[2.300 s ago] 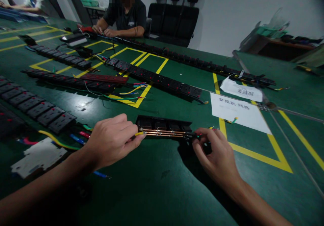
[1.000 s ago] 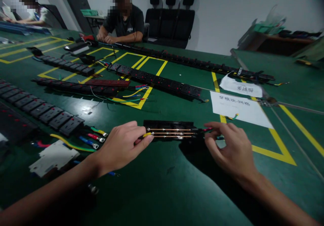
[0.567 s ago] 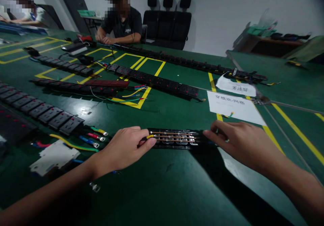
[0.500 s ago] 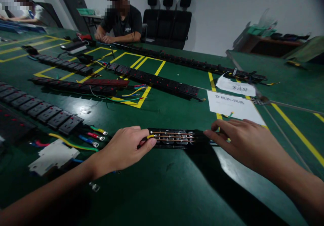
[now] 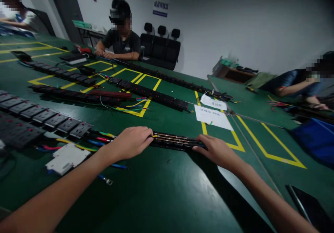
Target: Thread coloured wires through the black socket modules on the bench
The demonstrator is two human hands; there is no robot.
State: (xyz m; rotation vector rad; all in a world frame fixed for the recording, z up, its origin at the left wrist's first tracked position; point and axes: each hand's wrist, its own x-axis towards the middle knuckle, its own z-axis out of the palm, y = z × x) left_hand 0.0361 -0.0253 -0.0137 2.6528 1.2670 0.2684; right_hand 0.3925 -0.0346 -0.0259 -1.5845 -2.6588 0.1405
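Observation:
In front of me on the green table lies a short black socket strip (image 5: 173, 141) with its back up. Several copper-coloured bars run along it, and a bit of yellow wire shows at its left end. My left hand (image 5: 132, 142) is closed on that left end, thumb in front and fingers behind. At the other end my right hand (image 5: 215, 151) grips the strip and its dark wires between thumb and fingers. Both ends are partly hidden by my hands. Near my left forearm lies a white plastic breaker-like block (image 5: 67, 159) with coloured wires beside it.
Long rows of black sockets (image 5: 54, 116) lie at the left, with more strips (image 5: 156, 95) farther back. Paper labels (image 5: 212, 116) are at the right, beyond my right hand. A blue bin (image 5: 314, 140) stands at the far right. People sit around the table.
The view has swung to the right, bringing another person and the blue bin into sight. My right hand has moved in and closed on the strip's right end. My left hand stays on its end.

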